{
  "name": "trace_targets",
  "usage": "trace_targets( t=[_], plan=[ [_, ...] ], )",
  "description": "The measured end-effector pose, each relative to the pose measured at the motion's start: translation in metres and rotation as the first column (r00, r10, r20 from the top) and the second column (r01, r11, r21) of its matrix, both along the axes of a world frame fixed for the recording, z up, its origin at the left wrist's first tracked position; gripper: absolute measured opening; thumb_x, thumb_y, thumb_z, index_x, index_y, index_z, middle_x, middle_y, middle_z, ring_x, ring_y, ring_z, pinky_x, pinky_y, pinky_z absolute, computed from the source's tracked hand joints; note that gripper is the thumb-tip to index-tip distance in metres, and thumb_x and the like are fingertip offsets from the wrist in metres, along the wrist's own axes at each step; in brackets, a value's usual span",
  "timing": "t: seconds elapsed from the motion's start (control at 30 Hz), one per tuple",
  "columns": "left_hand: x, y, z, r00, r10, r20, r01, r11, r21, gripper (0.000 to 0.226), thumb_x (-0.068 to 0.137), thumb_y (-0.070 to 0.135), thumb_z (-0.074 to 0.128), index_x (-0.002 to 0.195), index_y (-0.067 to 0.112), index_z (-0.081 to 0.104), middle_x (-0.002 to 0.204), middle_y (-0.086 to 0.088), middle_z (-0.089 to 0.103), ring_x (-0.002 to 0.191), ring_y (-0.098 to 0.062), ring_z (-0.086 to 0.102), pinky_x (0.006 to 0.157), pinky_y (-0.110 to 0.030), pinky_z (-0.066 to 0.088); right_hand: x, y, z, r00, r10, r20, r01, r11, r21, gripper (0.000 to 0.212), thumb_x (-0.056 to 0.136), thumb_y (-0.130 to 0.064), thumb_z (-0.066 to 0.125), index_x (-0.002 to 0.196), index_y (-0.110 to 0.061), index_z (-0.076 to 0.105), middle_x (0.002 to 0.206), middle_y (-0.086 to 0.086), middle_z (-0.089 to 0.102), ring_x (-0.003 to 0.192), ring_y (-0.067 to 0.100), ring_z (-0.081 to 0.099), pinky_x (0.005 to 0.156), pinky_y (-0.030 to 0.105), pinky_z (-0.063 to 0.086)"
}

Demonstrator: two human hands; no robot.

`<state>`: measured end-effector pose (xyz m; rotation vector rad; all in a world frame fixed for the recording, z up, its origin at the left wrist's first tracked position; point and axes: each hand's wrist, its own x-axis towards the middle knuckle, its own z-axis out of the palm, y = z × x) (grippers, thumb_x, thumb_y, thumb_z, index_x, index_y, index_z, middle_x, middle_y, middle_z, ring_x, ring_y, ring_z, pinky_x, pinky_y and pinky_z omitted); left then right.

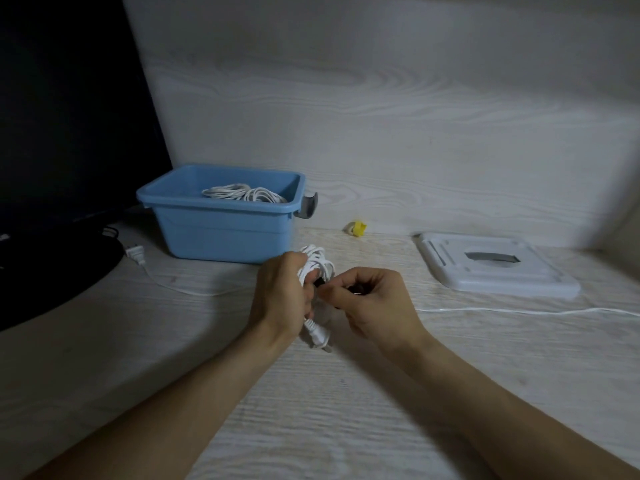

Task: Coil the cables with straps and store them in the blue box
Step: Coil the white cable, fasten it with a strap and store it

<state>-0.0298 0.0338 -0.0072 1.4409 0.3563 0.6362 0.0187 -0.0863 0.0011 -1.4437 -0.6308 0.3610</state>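
Standing upright in the left hand (280, 289), the bundle of coiled white cable (317, 268) is held just above the pale wood-grain desk (311, 410), its long axis vertical and its white plug (317, 336) hanging below the fist. That grip is clenched round the coil's middle. Touching it from the right, the right hand (367, 299) pinches a small black strap (319, 282) against the loops, so the wrap likely goes round there. Behind sits the blue plastic box (221, 220) holding more coiled white cable (242, 195); a yellow strap (356, 228) lies near it
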Motion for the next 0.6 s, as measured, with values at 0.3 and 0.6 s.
trace_targets(
  t=[0.3,0.6],
  plan=[
    [0.008,0.001,-0.019,1.0,-0.002,0.01,-0.004,0.841,0.542,0.051,0.096,0.059,0.026,0.086,0.018,0.054,0.058,0.01,0.051,0.053,-0.002,0.047,0.059,-0.029,0.039,0.014,-0.002,-0.007,0.988,-0.132,-0.078,0.134,0.991,0.013,0.006,0.083,0.002,0.072,0.079,0.005,0.075,0.056,0.011,0.06,0.043,0.016,0.045,0.04,0.022,0.034],
    [0.004,0.003,-0.011,0.999,-0.036,-0.002,0.03,0.797,0.603,0.036,0.101,0.038,0.041,0.074,0.021,0.057,0.063,-0.001,0.064,0.057,-0.007,0.06,0.058,-0.026,0.05,0.015,-0.001,-0.007,0.994,-0.064,-0.087,0.07,0.995,0.067,0.011,0.083,0.0,0.073,0.091,0.007,0.068,0.062,0.012,0.064,0.049,0.014,0.054,0.047,0.023,0.041]
  ],
)
